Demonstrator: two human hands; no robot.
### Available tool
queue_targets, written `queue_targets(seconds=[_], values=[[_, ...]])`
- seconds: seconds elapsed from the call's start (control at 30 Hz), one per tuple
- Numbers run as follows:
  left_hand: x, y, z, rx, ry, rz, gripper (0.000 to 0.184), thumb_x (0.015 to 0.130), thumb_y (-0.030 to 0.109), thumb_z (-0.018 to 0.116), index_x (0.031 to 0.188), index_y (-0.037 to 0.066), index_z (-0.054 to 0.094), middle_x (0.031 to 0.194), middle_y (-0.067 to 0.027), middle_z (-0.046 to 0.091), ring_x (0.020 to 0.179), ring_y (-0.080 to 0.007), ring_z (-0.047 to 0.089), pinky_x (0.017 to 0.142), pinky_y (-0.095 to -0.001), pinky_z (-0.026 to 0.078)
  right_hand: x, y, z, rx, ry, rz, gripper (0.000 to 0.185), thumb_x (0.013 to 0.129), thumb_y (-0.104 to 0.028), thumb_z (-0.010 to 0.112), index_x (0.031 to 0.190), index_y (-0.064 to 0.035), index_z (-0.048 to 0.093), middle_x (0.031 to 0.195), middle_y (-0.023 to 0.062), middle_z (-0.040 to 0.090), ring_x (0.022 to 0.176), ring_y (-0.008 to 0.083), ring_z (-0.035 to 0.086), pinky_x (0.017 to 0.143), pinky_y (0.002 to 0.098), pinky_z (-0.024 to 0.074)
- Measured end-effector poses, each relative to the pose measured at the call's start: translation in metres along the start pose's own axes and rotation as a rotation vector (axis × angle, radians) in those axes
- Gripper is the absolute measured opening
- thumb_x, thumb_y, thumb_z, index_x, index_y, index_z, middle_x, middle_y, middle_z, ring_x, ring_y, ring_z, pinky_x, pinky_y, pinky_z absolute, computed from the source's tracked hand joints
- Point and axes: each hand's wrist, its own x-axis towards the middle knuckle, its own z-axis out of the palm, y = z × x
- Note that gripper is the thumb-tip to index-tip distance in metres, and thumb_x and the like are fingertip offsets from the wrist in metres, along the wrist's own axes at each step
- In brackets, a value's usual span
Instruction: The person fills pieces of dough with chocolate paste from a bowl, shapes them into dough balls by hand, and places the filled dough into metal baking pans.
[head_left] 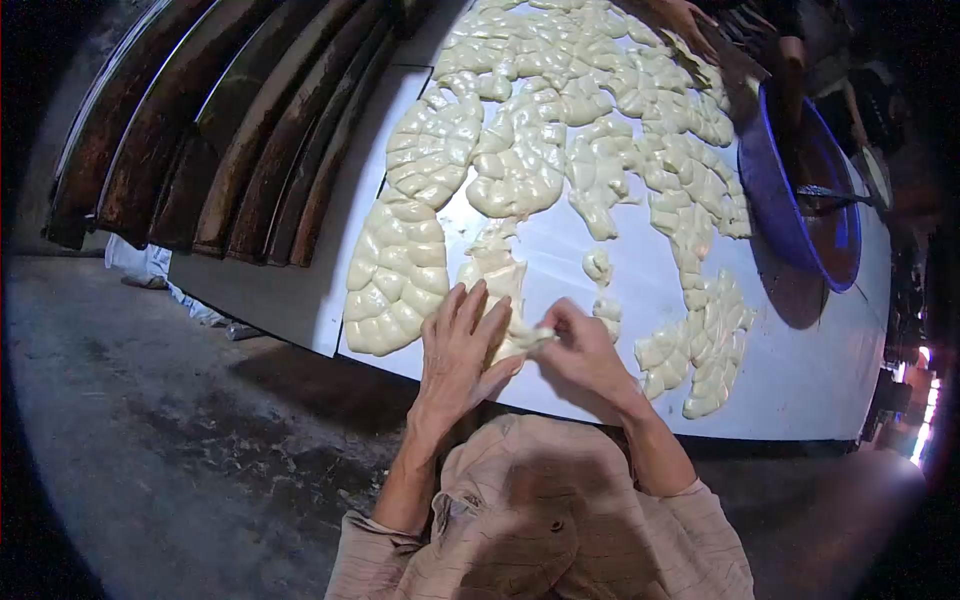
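Observation:
My left hand point(460, 345) lies flat with fingers spread on a piece of pale dough point(500, 280) near the front edge of the table. Just to its right, my right hand point(590, 350) is closed, pinching the end of that dough between thumb and fingers. A rounded, segmented mass of dough point(398, 275) sits left of my left hand. Two small dough lumps point(597, 267) lie beyond my right hand, and a larger patch of dough point(700, 345) is off to its right. More glossy dough point(570, 90) spreads across the far side.
The white tabletop point(800, 370) ends close to my body. Long dark trays or boards point(220, 130) are stacked on the left. A blue basin point(790, 200) with a metal utensil handle point(835, 193) stands at the right. Another person's hand point(685, 25) is at the top right.

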Motion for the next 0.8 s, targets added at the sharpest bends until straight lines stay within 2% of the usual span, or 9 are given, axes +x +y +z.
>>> queue_targets(seconds=[0.1, 0.23, 0.27, 0.37, 0.4, 0.47, 0.53, 0.67, 0.8], values=[[0.0, -0.004, -0.002, -0.031, 0.003, -0.007, 0.071, 0.079, 0.04, 0.071, 0.141, 0.012, 0.05, 0.15, -0.0196, 0.037, 0.138, -0.0418, 0.03, 0.108, -0.055, 0.025, -0.005, -0.009, 0.005, 0.44, 0.04, 0.154, 0.034, 0.085, -0.024, 0.068, 0.107, -0.0022, 0.056, 0.081, 0.0148, 0.062, 0.071, 0.0227, 0.061, 0.067, 0.0363, 0.0478], [0.006, -0.005, -0.008, -0.034, -0.058, 0.058, 0.069, 0.078, 0.032, 0.069, 0.142, 0.014, 0.049, 0.151, -0.0192, 0.035, 0.14, -0.0429, 0.027, 0.111, -0.057, 0.02, -0.003, -0.025, 0.008, -0.13, 0.041, 0.143, 0.034, 0.087, -0.027, 0.068, 0.107, -0.0011, 0.061, 0.091, 0.0189, 0.064, 0.08, 0.0314, 0.063, 0.072, 0.0393, 0.0481], [0.01, -0.008, -0.005, 0.019, -0.069, 0.094, 0.07, 0.078, 0.034, 0.07, 0.142, 0.015, 0.049, 0.152, -0.0186, 0.035, 0.141, -0.0425, 0.026, 0.112, -0.0573, 0.019, -0.001, -0.016, 0.014, -0.328, 0.133, -0.011, 0.032, 0.089, -0.027, 0.066, 0.107, -0.0008, 0.062, 0.093, 0.0202, 0.064, 0.086, 0.0368, 0.063, 0.076, 0.0416, 0.049], [0.025, -0.007, -0.003, 0.071, -0.084, 0.167, 0.051, 0.08, 0.028, 0.069, 0.129, 0.017, 0.061, 0.151, -0.0161, 0.037, 0.142, -0.0405, 0.026, 0.112, -0.0622, 0.017, 0.001, -0.007, 0.021, -0.313, 0.219, -0.14, 0.03, 0.089, -0.026, 0.065, 0.106, -0.0016, 0.063, 0.093, 0.0203, 0.064, 0.089, 0.0379, 0.063, 0.075, 0.043, 0.0497], [0.03, -0.006, -0.002, 0.083, -0.088, 0.203, 0.044, 0.08, 0.024, 0.068, 0.124, 0.016, 0.064, 0.15, -0.0161, 0.039, 0.142, -0.0402, 0.026, 0.112, -0.0633, 0.018, 0.002, -0.007, 0.025, -0.269, 0.309, -0.202, 0.027, 0.088, -0.024, 0.064, 0.101, -0.0002, 0.063, 0.084, 0.0179, 0.064, 0.079, 0.0319, 0.064, 0.07, 0.0404, 0.0497], [0.038, -0.011, 0.004, 0.097, -0.067, 0.282, 0.021, 0.083, 0.022, 0.068, 0.102, 0.017, 0.073, 0.147, -0.0112, 0.044, 0.143, -0.0369, 0.027, 0.113, -0.0662, 0.017, -0.004, -0.02, 0.016, -0.112, 0.151, -0.026, 0.026, 0.087, -0.023, 0.063, 0.097, 0.0008, 0.062, 0.077, 0.017, 0.062, 0.071, 0.0252, 0.06, 0.067, 0.037, 0.0484], [0.04, -0.019, 0.004, 0.066, -0.143, 0.273, 0.018, 0.082, 0.024, 0.069, 0.1, 0.02, 0.073, 0.147, -0.0089, 0.045, 0.143, -0.0363, 0.028, 0.113, -0.0667, 0.017, -0.01, -0.019, 0.009, 0.008, 0.027, 0.055, 0.023, 0.084, -0.02, 0.061, 0.09, 0.0023, 0.06, 0.065, 0.012, 0.056, 0.063, 0.015, 0.05, 0.061, 0.0321, 0.0448], [0.036, -0.018, 0.001, 0.064, -0.119, 0.245, 0.023, 0.077, 0.021, 0.074, 0.099, 0.026, 0.073, 0.144, -0.0078, 0.047, 0.139, -0.0397, 0.032, 0.11, -0.0681, 0.022, -0.034, 0.009, -0.012, 0.113, -0.019, 0.042, 0.018, 0.08, -0.015, 0.061, 0.083, 0.0021, 0.057, 0.069, 0.0054, 0.056, 0.066, 0.0144, 0.051, 0.062, 0.03, 0.0438], [0.028, -0.019, 0.005, 0.069, -0.07, 0.194, 0.028, 0.078, 0.018, 0.074, 0.105, 0.025, 0.071, 0.144, -0.0094, 0.047, 0.138, -0.0405, 0.034, 0.11, -0.0662, 0.023, -0.056, 0.025, -0.031, 0.559, -0.047, 0.101, 0.016, 0.082, -0.014, 0.062, 0.088, 0.0007, 0.06, 0.086, 0.0018, 0.061, 0.08, 0.013, 0.056, 0.072, 0.0275, 0.0464]])
